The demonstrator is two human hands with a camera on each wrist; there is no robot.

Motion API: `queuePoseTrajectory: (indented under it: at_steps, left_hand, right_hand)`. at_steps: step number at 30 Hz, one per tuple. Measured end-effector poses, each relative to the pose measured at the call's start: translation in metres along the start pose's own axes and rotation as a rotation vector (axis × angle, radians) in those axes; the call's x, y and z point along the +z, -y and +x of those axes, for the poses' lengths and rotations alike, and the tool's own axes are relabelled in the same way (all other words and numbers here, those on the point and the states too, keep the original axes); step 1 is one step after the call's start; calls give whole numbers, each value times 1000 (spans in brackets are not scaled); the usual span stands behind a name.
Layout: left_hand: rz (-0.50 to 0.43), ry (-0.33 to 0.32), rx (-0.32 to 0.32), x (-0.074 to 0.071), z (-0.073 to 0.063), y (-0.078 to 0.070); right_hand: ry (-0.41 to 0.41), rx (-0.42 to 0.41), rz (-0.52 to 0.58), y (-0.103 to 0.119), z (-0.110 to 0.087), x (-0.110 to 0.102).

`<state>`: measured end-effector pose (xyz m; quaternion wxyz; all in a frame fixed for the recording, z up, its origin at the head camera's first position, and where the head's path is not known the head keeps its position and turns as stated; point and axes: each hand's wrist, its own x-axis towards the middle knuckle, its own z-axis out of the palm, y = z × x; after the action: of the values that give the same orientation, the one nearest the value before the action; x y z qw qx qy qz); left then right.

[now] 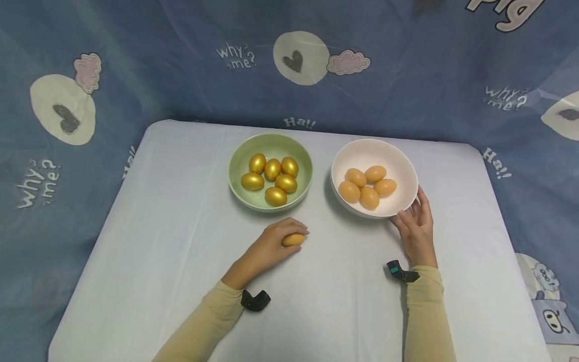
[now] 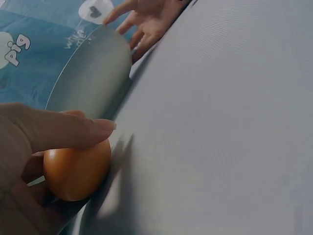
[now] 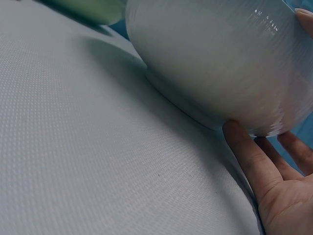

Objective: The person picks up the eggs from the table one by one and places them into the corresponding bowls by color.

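Observation:
My left hand grips a brown egg just above the white table, in front of the green bowl. In the left wrist view the thumb lies across the top of that egg. At the white bowl my right hand holds the near right side, thumb at the rim and fingers against the outer wall. The right wrist view shows fingertips low on the bowl's wall. Several brown eggs lie in the white bowl, and several golden eggs in the green one.
The two bowls stand side by side near the back of the cloth-covered table. Behind it hangs a blue printed curtain. Each wrist wears a black camera mount, the left one close to the tabletop.

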<state>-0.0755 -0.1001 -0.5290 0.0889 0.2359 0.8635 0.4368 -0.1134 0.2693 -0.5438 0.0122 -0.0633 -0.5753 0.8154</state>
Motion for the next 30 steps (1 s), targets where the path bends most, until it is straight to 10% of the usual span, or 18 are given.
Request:
queuePoseTrajectory:
  at_steps: [14, 30]
  left_hand:
    - [-51, -25, -10, -2, -3, -4]
    - [-89, 56, 101, -1, 57, -35]
  right_hand:
    - [22, -10, 1, 2, 4, -1]
    - [13, -9, 0, -1, 4, -4]
